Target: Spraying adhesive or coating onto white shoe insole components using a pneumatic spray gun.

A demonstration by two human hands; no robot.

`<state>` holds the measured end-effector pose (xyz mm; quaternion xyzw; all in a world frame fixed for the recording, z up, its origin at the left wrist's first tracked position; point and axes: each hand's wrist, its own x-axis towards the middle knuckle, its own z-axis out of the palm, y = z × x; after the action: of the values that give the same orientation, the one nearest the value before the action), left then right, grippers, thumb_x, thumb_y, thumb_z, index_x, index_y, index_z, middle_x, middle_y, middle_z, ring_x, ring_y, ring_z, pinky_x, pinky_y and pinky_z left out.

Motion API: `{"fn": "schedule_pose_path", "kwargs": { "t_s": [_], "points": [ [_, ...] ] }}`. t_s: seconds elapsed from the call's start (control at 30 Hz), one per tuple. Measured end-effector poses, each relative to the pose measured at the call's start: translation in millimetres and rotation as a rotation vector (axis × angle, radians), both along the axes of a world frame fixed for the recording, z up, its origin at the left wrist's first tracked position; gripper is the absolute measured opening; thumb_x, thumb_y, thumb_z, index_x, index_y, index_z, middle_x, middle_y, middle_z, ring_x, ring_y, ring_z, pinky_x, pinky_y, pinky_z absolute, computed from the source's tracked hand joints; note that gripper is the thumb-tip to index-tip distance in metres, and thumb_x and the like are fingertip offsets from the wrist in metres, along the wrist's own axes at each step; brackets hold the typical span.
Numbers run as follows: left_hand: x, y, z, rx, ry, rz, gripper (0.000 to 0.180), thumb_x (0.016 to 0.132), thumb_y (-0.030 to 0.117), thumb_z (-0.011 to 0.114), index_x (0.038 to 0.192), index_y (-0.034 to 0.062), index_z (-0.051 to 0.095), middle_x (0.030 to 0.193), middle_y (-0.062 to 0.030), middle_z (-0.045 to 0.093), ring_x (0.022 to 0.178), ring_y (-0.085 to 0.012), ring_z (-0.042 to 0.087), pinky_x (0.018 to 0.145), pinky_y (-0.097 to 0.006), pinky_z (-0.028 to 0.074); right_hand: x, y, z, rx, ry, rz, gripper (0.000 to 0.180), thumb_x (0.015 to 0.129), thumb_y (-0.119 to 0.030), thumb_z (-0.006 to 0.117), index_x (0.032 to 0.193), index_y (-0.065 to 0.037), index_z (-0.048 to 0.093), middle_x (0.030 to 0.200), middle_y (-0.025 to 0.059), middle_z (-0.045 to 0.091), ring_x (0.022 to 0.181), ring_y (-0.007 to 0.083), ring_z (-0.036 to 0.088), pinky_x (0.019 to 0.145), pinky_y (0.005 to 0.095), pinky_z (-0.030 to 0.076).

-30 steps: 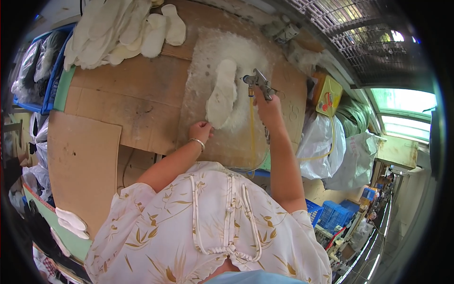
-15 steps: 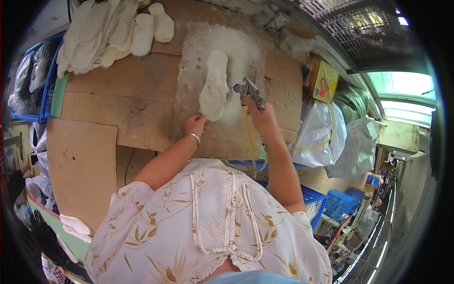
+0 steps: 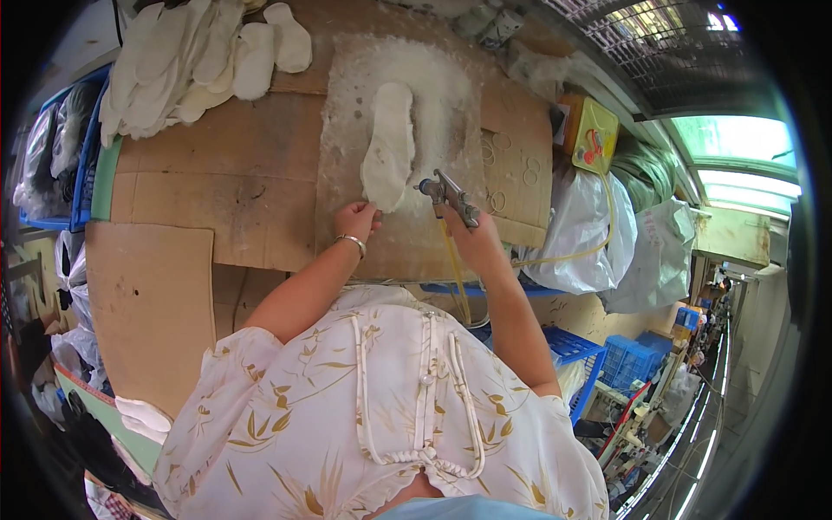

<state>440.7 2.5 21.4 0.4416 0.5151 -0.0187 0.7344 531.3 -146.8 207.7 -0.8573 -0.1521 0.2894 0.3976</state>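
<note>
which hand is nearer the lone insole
Left: the left hand is at the near end of the insole; the right hand, holding a spray gun, is to its right.

Spray gun (image 3: 455,198) grip mostly covered by right hand (image 3: 475,238), trigger can't really be made out. Left hand (image 3: 355,221) fingertips partly hidden at near end of insole (image 3: 388,147), so pinch or just touch can't be told. Yellowish hose (image 3: 559,258) blocked by right forearm (image 3: 516,312). Insole pile (image 3: 169,69) chopped off by top edge, lower layers buried. Light-blue fabric (image 3: 472,510) cut by bottom edge. Far-right background clutter (image 3: 663,399) too tiny to be sorted out, tbh.
</note>
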Motion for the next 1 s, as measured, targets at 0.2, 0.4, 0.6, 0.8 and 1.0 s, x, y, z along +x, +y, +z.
{"fn": "schedule_pose_path", "kwargs": {
  "t_s": [0.2, 0.4, 0.6, 0.8, 1.0],
  "points": [
    [1, 0, -3, -0.003, -0.006, -0.009, 0.017, 0.083, 0.022, 0.06, 0.09, 0.006, 0.062, 0.083, -0.0037, 0.067, 0.06, -0.0113, 0.063, 0.047, -0.021, 0.046, -19, -10, -5, -0.041, 0.054, -0.013, 0.032, 0.086, -0.032, 0.06, 0.087, -0.001, 0.057, 0.063, 0.0034, 0.049, 0.059, 0.0126, 0.041, 0.056, 0.0302, 0.037],
    [1, 1, -5, -0.008, -0.008, 0.004, 0.018, 0.083, 0.022, 0.06, 0.09, 0.006, 0.062, 0.082, -0.0038, 0.067, 0.06, -0.0112, 0.063, 0.047, -0.021, 0.046, -29, -10, -10, -0.078, 0.047, 0.022, 0.037, 0.085, -0.038, 0.059, 0.086, -0.001, 0.056, 0.062, 0.0083, 0.05, 0.058, 0.0193, 0.042, 0.057, 0.0335, 0.039],
    [1, 1, -1, -0.009, -0.007, -0.009, 0.018, 0.083, 0.022, 0.061, 0.09, 0.0055, 0.062, 0.082, -0.004, 0.067, 0.059, -0.011, 0.063, 0.046, -0.021, 0.045, -5, 3, -10, -0.066, -0.013, -0.028, 0.034, 0.086, -0.034, 0.059, 0.081, -0.001, 0.054, 0.061, 0.0072, 0.049, 0.058, 0.0169, 0.042, 0.055, 0.0327, 0.038],
    [-1, 1, -3, 0.012, -0.017, -0.009, 0.017, 0.083, 0.022, 0.061, 0.088, 0.0053, 0.062, 0.081, -0.004, 0.067, 0.059, -0.0106, 0.062, 0.045, -0.02, 0.045, 22, 31, 4, 0.023, -0.096, -0.022, 0.031, 0.086, -0.03, 0.059, 0.079, -0.001, 0.053, 0.061, 0.0037, 0.048, 0.058, 0.0127, 0.041, 0.054, 0.0303, 0.037],
    [2, 0, -1, 0.001, -0.023, 0.007, 0.017, 0.084, 0.022, 0.061, 0.087, 0.005, 0.062, 0.081, -0.0041, 0.067, 0.058, -0.0103, 0.062, 0.045, -0.02, 0.044, 42, 55, 16, 0.053, -0.07, -0.039, 0.03, 0.087, -0.029, 0.058, 0.079, 0.0, 0.053, 0.063, 0.0033, 0.049, 0.06, 0.0123, 0.042, 0.056, 0.0296, 0.038]
  ]
}}
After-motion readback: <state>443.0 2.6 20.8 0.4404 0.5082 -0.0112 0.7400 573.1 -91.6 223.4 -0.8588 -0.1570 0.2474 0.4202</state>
